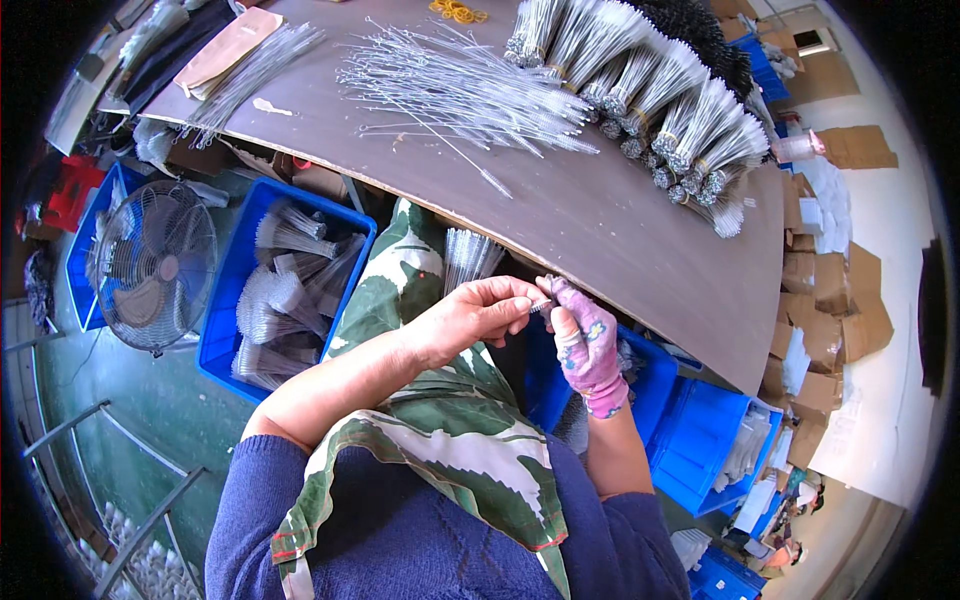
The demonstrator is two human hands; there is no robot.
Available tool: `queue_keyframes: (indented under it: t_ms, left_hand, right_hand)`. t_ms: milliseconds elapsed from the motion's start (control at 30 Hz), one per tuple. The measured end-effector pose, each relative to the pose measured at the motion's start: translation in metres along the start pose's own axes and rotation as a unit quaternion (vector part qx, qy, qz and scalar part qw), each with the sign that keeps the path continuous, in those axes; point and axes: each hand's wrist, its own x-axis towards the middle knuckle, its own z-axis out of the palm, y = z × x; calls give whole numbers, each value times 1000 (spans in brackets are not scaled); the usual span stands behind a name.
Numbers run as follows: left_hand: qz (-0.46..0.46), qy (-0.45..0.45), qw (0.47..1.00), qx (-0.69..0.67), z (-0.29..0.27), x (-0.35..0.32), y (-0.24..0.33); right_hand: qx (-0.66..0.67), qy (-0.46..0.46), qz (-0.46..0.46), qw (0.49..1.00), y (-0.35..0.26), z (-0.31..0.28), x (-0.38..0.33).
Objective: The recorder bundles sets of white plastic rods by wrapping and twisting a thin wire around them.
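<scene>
- While the left hand (470, 318) pinches the brushes (470, 258) between thumb and curled fingers, the fanned wire ends rise over the lap, just below the table (640, 240) edge; keeping that pinch firm looks wise, so none slide out.
- Gloved, the right hand (585, 340) closes its fingertips on the bundle's near end, touching the left thumb; what else it holds, if anything, is too small to tell.
- Squaring the ends seems best done with the hands this close, elbows tucked in.
- Loose brushes (460, 90) lie spread on the table, tied bundles (660, 100) beside them and rubber bands (458, 12) at the far edge.
- Left of the lap sits a blue bin (290, 290), so strays would probably fall near it.
</scene>
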Motion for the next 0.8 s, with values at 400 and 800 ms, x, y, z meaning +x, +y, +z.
queue_keyframes:
  t_ms: [400, 800]
  left_hand:
    - [-26, 0, 1000, -6, 2, 3, 1]
    - [143, 45, 971, 186, 9, 11, -3]
  right_hand:
    - [-7, 26, -12, 1000, -2, 2, -2]
    - [311, 26, 244, 918, -12, 1, -4]
